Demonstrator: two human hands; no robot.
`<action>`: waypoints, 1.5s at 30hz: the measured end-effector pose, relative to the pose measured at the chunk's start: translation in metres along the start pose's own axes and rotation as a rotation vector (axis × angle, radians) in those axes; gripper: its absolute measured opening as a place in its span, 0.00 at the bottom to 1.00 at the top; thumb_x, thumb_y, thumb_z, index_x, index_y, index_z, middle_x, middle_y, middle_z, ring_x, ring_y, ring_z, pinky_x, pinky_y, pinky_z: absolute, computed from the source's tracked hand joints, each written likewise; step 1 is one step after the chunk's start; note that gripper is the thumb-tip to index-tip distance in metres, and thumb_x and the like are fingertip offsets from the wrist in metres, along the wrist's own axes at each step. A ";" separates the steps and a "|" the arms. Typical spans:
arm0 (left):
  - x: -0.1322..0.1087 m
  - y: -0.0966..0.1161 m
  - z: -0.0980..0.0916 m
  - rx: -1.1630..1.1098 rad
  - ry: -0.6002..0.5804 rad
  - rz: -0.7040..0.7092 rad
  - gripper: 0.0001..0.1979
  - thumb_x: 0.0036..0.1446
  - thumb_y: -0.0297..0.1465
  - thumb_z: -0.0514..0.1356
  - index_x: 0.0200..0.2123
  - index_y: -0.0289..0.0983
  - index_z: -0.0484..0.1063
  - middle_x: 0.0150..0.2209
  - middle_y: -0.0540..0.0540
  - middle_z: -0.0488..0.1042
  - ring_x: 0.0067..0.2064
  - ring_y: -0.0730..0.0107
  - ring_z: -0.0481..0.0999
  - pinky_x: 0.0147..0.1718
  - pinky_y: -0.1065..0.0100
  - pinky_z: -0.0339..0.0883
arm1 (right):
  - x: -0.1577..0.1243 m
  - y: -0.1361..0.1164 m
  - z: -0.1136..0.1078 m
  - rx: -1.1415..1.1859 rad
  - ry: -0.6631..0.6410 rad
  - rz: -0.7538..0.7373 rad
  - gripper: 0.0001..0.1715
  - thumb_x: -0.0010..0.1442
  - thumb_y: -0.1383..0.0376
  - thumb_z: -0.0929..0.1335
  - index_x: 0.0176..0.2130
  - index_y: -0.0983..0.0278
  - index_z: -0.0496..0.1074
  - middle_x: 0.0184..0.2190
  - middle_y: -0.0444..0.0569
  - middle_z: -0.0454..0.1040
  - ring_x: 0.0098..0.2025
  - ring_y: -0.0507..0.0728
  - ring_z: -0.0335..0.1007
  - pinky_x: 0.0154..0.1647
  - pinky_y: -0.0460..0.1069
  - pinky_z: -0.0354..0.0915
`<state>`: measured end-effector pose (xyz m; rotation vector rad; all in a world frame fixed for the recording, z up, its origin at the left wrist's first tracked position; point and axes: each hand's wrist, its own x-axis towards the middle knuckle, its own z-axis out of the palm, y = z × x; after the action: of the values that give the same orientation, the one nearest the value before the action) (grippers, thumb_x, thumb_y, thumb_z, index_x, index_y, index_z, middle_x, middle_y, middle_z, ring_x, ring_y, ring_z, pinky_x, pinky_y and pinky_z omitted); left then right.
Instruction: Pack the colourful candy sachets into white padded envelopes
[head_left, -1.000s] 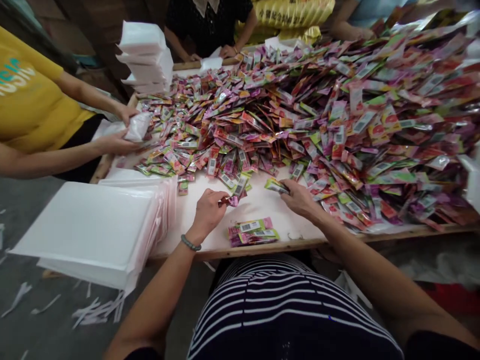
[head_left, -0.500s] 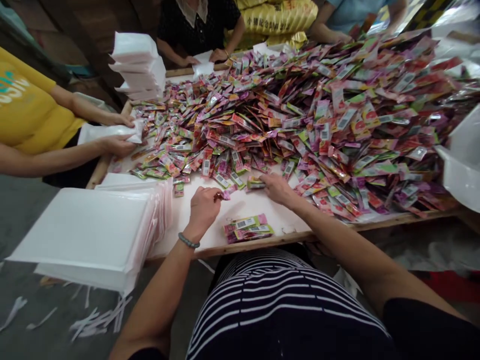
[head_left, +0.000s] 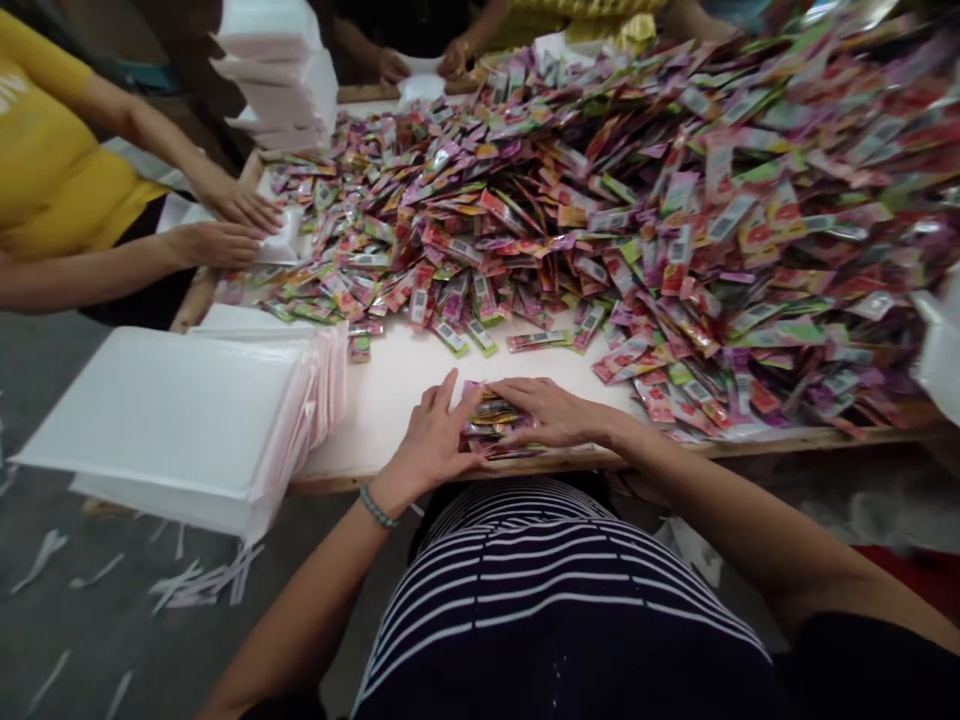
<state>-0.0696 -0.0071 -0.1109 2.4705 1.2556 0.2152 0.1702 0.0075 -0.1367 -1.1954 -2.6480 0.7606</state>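
A small stack of colourful plastic sachets (head_left: 491,420) lies at the table's near edge, between my two hands. My left hand (head_left: 436,432) presses its left side, fingers up and thumb apart. My right hand (head_left: 553,412) grips the stack from the right, its fingers reaching along the far side and over the top. Between them the hands clasp the stack, and part of it is hidden under the right fingers. A few single sachets, one of them lying flat (head_left: 538,341), rest just beyond my hands.
A large heap of sachets (head_left: 570,210) covers the table's back and right. At left lies a pile of white padded envelopes (head_left: 165,410); another stack (head_left: 281,90) stands behind. A person in yellow (head_left: 67,170) presses a white envelope (head_left: 283,240). Other people's hands show at the back.
Both hands have come back toward the table edge and closed in on the small stack from either side. The co-worker's hands at left now lie flat on the envelope.
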 end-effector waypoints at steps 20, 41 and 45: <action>-0.015 0.011 -0.008 -0.094 0.014 -0.018 0.33 0.57 0.34 0.61 0.64 0.38 0.55 0.58 0.40 0.68 0.57 0.56 0.69 0.55 0.56 0.64 | 0.000 -0.010 0.012 -0.268 0.009 -0.146 0.43 0.58 0.44 0.66 0.66 0.56 0.56 0.67 0.61 0.54 0.64 0.73 0.52 0.55 0.68 0.54; -0.108 -0.076 -0.131 0.500 0.066 -0.714 0.20 0.58 0.34 0.53 0.51 0.33 0.72 0.51 0.37 0.75 0.50 0.56 0.75 0.49 0.61 0.67 | 0.002 -0.002 0.049 0.030 0.396 -0.165 0.27 0.53 0.70 0.65 0.52 0.58 0.75 0.38 0.51 0.80 0.38 0.59 0.75 0.38 0.52 0.68; -0.108 -0.077 -0.120 0.668 0.120 -0.643 0.18 0.54 0.24 0.52 0.46 0.31 0.73 0.43 0.36 0.76 0.46 0.54 0.75 0.45 0.60 0.68 | 0.000 0.006 0.042 0.430 0.482 0.100 0.24 0.53 0.64 0.66 0.49 0.60 0.78 0.38 0.49 0.80 0.34 0.57 0.75 0.33 0.48 0.68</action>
<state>-0.2260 -0.0225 -0.0263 2.3773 2.3981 -0.2737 0.1613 -0.0054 -0.1758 -1.2055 -1.9315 0.8687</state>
